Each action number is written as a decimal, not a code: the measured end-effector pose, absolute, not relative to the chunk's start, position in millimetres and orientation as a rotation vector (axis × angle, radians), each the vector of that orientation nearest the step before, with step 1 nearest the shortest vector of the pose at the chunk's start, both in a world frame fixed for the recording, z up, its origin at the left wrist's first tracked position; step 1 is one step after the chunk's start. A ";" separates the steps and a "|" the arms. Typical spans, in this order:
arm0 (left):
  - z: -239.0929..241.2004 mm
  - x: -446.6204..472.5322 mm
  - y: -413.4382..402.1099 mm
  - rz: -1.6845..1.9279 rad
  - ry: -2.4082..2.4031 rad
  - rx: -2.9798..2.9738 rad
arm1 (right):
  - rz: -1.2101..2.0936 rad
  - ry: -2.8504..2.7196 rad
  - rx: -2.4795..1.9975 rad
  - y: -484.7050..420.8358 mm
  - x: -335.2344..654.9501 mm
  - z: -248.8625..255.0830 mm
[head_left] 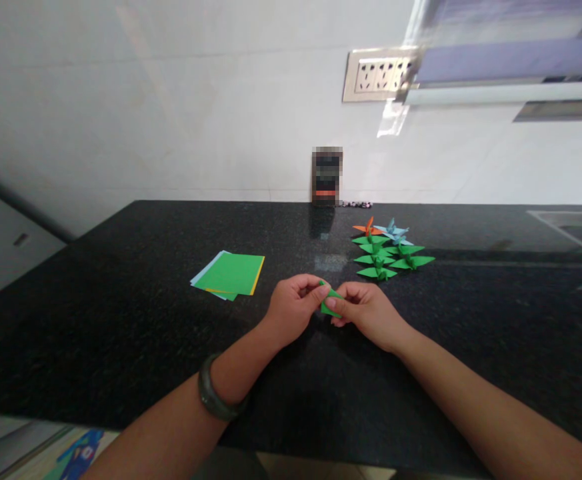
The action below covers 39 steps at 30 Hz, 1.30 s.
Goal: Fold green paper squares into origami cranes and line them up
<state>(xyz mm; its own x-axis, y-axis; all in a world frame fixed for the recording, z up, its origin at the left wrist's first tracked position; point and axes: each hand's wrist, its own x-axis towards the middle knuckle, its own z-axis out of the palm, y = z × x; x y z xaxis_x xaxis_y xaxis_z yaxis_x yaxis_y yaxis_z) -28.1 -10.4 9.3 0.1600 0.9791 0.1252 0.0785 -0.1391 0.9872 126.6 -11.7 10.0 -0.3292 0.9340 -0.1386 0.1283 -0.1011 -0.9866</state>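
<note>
A small folded piece of green paper is pinched between both hands just above the black counter. My left hand grips its left end with thumb and fingers closed. My right hand is closed on its right end. A dark bangle sits on my left wrist. Most of the paper is hidden by my fingers.
A stack of flat paper sheets, green on top, lies left of the hands. Several folded paper cranes, mostly green with one orange and one light blue, lie behind the right hand. A dark box stands against the wall. A sink is at far right.
</note>
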 end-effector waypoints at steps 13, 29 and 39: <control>9.3 -27.7 -9.9 1.135 1.224 1.454 | 1.529 -1.507 -1.185 -12.5 124.7 9.0; 7.1 -27.1 -9.4 1.140 1.229 1.433 | 1.417 -1.627 -1.243 -13.5 121.6 9.2; 12.9 -24.1 -12.1 1.167 1.264 1.415 | 0.933 -1.847 -1.347 -17.5 116.4 4.4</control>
